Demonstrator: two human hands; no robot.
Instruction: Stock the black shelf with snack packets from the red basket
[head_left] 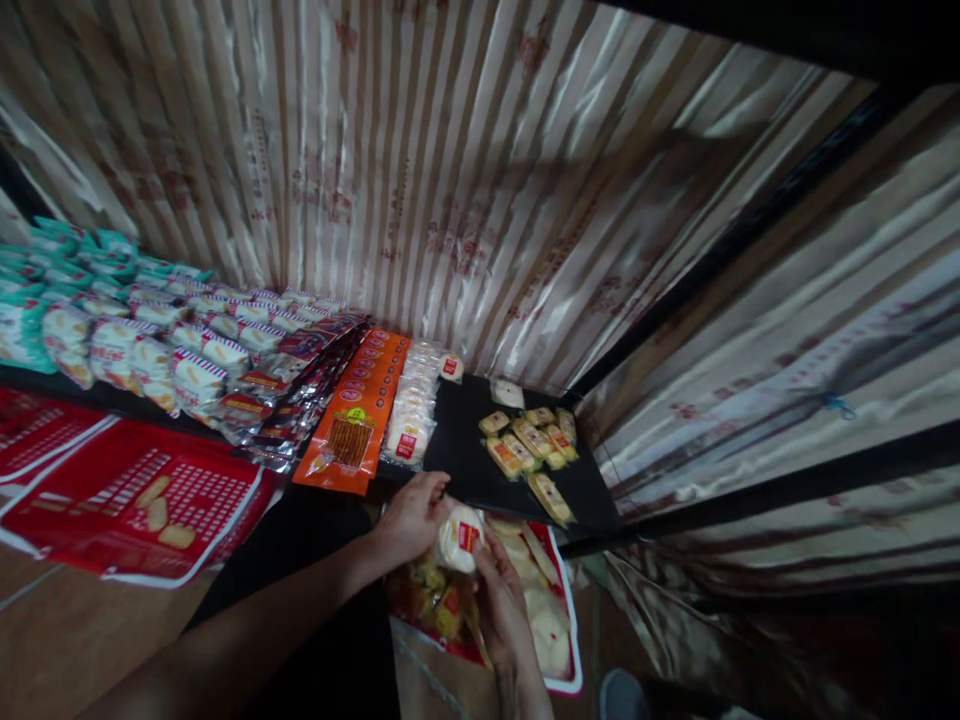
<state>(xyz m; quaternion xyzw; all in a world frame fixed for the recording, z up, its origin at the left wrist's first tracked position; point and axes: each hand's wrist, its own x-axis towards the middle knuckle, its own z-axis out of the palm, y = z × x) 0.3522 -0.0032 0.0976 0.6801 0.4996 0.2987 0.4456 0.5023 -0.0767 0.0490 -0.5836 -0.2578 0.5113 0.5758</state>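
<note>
Both my hands meet low in the middle of the view, over a red-rimmed box (566, 650) of snack packs. My left hand (409, 518) is closed round a small white snack pack with a red label (459, 538). My right hand (504, 600) comes up from below and its fingers touch the same pack from the right side. Just beyond the hands lies a black shelf (465, 450) with a row of similar white packs (411, 425) and a loose cluster of yellow wrapped snacks (529, 440).
Orange snack packets (360, 410) lie left of the white packs, then dark foil packs (296, 385), striped white packs (165, 350) and teal packs (45, 270). Red cartons (127, 500) sit lower left. Striped curtain fabric (465, 180) closes the back and right.
</note>
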